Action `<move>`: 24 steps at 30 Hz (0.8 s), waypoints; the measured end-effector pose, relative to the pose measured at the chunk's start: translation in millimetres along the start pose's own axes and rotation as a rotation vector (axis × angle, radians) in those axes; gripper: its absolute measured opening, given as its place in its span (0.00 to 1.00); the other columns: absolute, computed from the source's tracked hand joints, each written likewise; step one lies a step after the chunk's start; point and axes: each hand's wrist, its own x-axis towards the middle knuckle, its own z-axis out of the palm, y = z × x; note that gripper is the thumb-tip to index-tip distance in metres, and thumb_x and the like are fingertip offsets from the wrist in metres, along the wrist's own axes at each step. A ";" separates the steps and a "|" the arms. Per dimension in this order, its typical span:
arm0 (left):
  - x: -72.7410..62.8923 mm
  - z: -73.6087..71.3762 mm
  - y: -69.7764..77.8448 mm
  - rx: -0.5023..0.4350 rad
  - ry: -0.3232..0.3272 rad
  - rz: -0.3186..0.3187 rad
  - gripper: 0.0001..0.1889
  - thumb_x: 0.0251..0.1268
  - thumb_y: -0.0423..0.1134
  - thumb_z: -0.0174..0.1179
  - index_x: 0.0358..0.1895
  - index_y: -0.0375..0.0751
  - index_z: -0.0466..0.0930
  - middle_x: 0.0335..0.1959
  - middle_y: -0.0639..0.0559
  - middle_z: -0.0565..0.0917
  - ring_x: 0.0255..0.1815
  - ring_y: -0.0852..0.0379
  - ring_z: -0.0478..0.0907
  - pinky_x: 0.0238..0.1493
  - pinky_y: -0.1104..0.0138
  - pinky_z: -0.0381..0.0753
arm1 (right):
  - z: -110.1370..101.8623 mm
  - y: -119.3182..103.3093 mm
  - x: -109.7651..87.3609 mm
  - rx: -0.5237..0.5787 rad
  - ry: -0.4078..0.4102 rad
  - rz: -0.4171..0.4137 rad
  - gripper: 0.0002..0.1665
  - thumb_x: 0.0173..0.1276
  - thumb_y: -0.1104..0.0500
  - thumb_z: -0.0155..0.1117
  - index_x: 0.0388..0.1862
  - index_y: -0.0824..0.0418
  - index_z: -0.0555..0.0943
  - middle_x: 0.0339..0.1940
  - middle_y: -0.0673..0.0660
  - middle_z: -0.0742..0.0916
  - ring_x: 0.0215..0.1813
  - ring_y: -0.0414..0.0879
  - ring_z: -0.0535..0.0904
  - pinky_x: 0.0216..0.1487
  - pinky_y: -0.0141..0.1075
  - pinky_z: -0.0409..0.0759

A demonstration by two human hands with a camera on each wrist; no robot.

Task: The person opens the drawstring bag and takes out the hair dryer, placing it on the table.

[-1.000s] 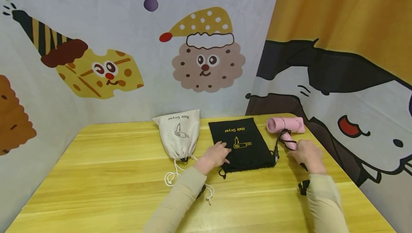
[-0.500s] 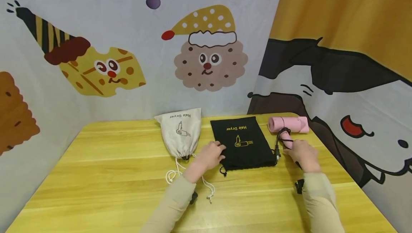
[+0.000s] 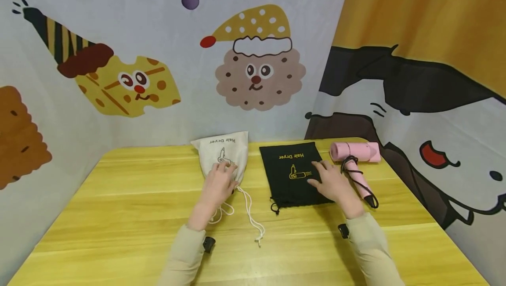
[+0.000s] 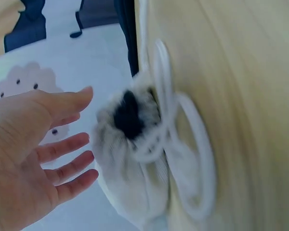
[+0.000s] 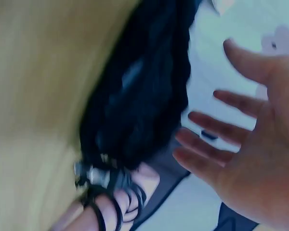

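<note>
My left hand (image 3: 216, 185) hovers over the cinched neck of a white drawstring bag (image 3: 237, 154) printed "Hair Dryer". In the left wrist view its fingers are spread apart, beside the gathered mouth of the white bag (image 4: 130, 168) with its dark cord lock (image 4: 128, 115). My right hand (image 3: 336, 185) is above the right side of a flat black drawstring bag (image 3: 284, 185), also printed "Hair Dryer". Loosely spread, its fingers hold nothing in the right wrist view, near the black bag's open mouth (image 5: 144, 96). A pink hair dryer (image 3: 356, 152) lies to the right, its black cord wound around the handle.
White drawstrings (image 3: 253, 215) trail from the white bag across the wooden table (image 3: 118, 224). A cloth with cartoon prints (image 3: 158, 13) hangs right behind the table's back edge and along its right side.
My right hand has let go of the hair dryer's handle and moved left over the black bag. My left hand has moved left from the black bag's edge to above the white bag.
</note>
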 end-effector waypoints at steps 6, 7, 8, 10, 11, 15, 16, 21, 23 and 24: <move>-5.8 -4.1 -11.4 -0.035 -0.096 -0.062 0.24 0.49 0.42 0.71 0.50 0.38 0.78 0.49 0.41 0.78 0.49 0.45 0.72 0.43 0.57 0.81 | 16.2 -13.0 1.9 0.022 -0.217 -0.043 0.39 0.66 0.45 0.60 0.72 0.57 0.63 0.70 0.68 0.66 0.69 0.71 0.60 0.57 0.67 0.68; -6.4 -4.7 -12.4 -0.042 -0.110 -0.066 0.24 0.48 0.43 0.72 0.49 0.38 0.78 0.48 0.41 0.77 0.48 0.45 0.72 0.43 0.58 0.81 | 18.3 -13.1 1.8 0.017 -0.240 -0.039 0.38 0.66 0.44 0.60 0.72 0.56 0.63 0.70 0.67 0.67 0.69 0.71 0.60 0.56 0.67 0.69; -7.0 -5.7 -13.1 -0.047 -0.126 -0.071 0.24 0.46 0.43 0.73 0.48 0.37 0.79 0.47 0.42 0.77 0.47 0.46 0.71 0.43 0.58 0.80 | 20.4 -12.5 1.8 0.016 -0.260 -0.030 0.38 0.66 0.44 0.60 0.71 0.54 0.64 0.71 0.67 0.67 0.69 0.70 0.60 0.55 0.67 0.69; -8.1 -7.1 -14.7 -0.050 -0.161 -0.083 0.25 0.43 0.44 0.74 0.46 0.38 0.79 0.45 0.43 0.76 0.45 0.47 0.70 0.42 0.59 0.79 | 23.1 -11.1 1.6 0.011 -0.284 -0.025 0.36 0.66 0.43 0.60 0.70 0.53 0.66 0.70 0.66 0.67 0.68 0.70 0.61 0.53 0.67 0.70; -8.4 -7.9 -15.5 -0.045 -0.176 -0.086 0.25 0.42 0.44 0.75 0.45 0.38 0.79 0.44 0.44 0.76 0.44 0.48 0.69 0.41 0.59 0.78 | 24.2 -10.0 1.7 0.007 -0.292 -0.026 0.36 0.66 0.43 0.60 0.70 0.53 0.67 0.69 0.66 0.68 0.68 0.70 0.62 0.53 0.67 0.71; -8.4 -11.2 -17.5 -0.035 -0.217 -0.094 0.23 0.42 0.43 0.75 0.42 0.38 0.80 0.40 0.46 0.75 0.39 0.50 0.68 0.38 0.61 0.75 | 23.9 -4.7 0.9 0.004 -0.303 -0.004 0.34 0.65 0.42 0.60 0.67 0.53 0.70 0.69 0.66 0.69 0.67 0.70 0.63 0.53 0.65 0.72; -8.1 -12.0 -17.7 -0.034 -0.222 -0.092 0.21 0.43 0.43 0.74 0.41 0.38 0.81 0.39 0.46 0.75 0.38 0.50 0.68 0.38 0.61 0.75 | 23.3 -3.4 0.7 0.005 -0.304 0.006 0.34 0.65 0.42 0.61 0.67 0.53 0.70 0.68 0.66 0.69 0.67 0.70 0.63 0.53 0.65 0.72; -7.3 -15.6 -18.3 -0.032 -0.245 -0.081 0.15 0.47 0.40 0.72 0.39 0.41 0.83 0.38 0.48 0.76 0.38 0.51 0.69 0.37 0.61 0.76 | 21.1 2.2 0.1 -0.017 -0.299 0.024 0.34 0.65 0.42 0.61 0.67 0.54 0.70 0.67 0.67 0.69 0.64 0.71 0.65 0.51 0.65 0.73; -7.6 -16.2 -18.4 -0.030 -0.252 -0.073 0.13 0.48 0.39 0.71 0.39 0.42 0.84 0.39 0.48 0.76 0.38 0.51 0.70 0.37 0.61 0.76 | 20.7 2.5 -0.1 -0.029 -0.297 0.023 0.34 0.64 0.42 0.61 0.67 0.54 0.70 0.66 0.68 0.69 0.63 0.70 0.66 0.50 0.65 0.73; -7.9 -16.0 -18.6 -0.031 -0.253 -0.067 0.12 0.49 0.39 0.70 0.39 0.42 0.84 0.39 0.48 0.77 0.38 0.51 0.70 0.37 0.61 0.77 | 20.3 2.2 -0.3 -0.033 -0.297 0.028 0.34 0.64 0.42 0.61 0.67 0.54 0.70 0.66 0.68 0.70 0.63 0.70 0.66 0.50 0.65 0.74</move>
